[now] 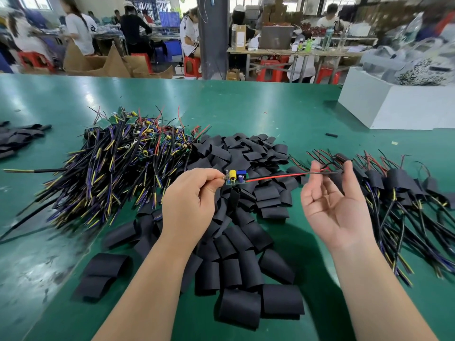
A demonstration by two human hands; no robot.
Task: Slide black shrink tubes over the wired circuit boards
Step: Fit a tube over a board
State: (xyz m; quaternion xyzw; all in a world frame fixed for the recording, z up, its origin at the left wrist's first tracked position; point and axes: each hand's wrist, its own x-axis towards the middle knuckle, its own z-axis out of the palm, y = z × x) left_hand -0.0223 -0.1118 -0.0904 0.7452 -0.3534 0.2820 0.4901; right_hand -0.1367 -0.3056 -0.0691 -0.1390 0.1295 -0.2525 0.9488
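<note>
Black tube heap (246, 244) under circuit board (237, 178)

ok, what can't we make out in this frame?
Head view:
- Left hand: its grip point on the board, hidden by its own fingers.
- Right hand: whether it pinches the wires; too thin.
- Cable pile: boards underneath, buried.
- White box: contents blurred, cut by right edge.

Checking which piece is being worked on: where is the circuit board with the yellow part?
Head view, centre: the circuit board is pinched by the left hand above the pile of black tubes, its red wire stretching toward the right hand.
</note>
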